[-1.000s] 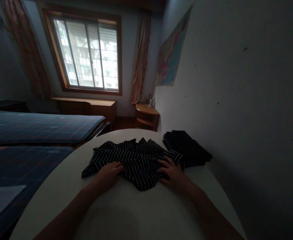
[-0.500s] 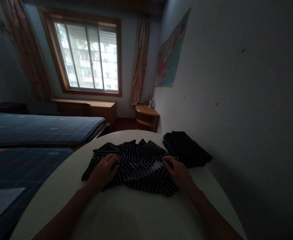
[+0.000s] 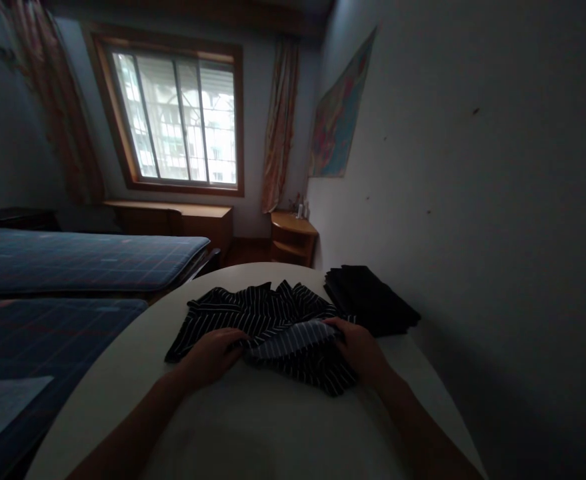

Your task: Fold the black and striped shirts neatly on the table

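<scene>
Turning up the near edge now: a second ago both your hands lie on the striped garment [image 3: 217, 317], and here its grey underside [image 3: 293, 341] shows between them, lower middle of the frame, on the bench [image 3: 117, 393]. So the work seems to shift from pressing the cloth to handling its layers. Your right hand [image 3: 363, 350] pinches the raised edge, it appears; your left hand [image 3: 213, 357] bends its fingers at the other end, and whether that grip closes on fabric, you cannot tell, the thumb being hidden. Just beside, right of centre, the dark stack [image 3: 375, 300] is too black for counting layers. At lower left, the pale sheet [image 3: 5, 410] is cut off.
</scene>
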`<state>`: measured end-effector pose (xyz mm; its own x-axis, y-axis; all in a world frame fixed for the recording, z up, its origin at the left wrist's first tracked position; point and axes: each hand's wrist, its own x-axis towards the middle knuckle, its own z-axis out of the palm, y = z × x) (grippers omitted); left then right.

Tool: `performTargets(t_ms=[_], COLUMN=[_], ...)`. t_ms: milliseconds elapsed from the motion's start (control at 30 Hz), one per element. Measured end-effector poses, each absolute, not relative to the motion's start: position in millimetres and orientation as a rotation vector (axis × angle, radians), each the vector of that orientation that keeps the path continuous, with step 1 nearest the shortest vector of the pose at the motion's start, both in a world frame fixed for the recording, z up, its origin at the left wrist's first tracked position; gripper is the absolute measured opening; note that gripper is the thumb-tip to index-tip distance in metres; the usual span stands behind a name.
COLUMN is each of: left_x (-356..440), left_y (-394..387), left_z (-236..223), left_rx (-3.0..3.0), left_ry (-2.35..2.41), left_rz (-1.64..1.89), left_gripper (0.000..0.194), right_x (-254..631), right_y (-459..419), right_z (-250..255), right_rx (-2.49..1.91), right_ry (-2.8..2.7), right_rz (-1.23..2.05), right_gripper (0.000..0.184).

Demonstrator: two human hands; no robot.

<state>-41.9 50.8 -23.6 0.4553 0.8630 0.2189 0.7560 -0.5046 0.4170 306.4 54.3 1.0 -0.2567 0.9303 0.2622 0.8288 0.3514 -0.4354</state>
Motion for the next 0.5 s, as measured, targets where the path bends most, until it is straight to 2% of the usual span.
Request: performTargets(t_ms=[100,267,400,500], left_x=[-45.9,-47.7,-52.5,-62.4], left_y=[50.8,42.1,12.5,-23.5], left_z=[-8.1,30.2,61.9,76.6], left_rx=[2.338,2.223,2.181,2.12], left_ry=[1.404,1.454,1.423,1.425], left_rz=[0.675,0.901,0.82,0.614], left_gripper=[0.035,0.039,0.038,0.038], right_x=[306.5,304.2,306.2,311.3], right_y=[50.7,40.5,11.9,-26.6], right_z=[12.8,44.7,79.0,100.4], right_rx=[-1.544,-1.615,-1.577,-1.524], right_ry=[-2.107,-2.098,-2.088,-2.14], right_rz=[0.239,0.233,0.338,0.496], right_gripper=[0.042,0.036,0.032,0.028])
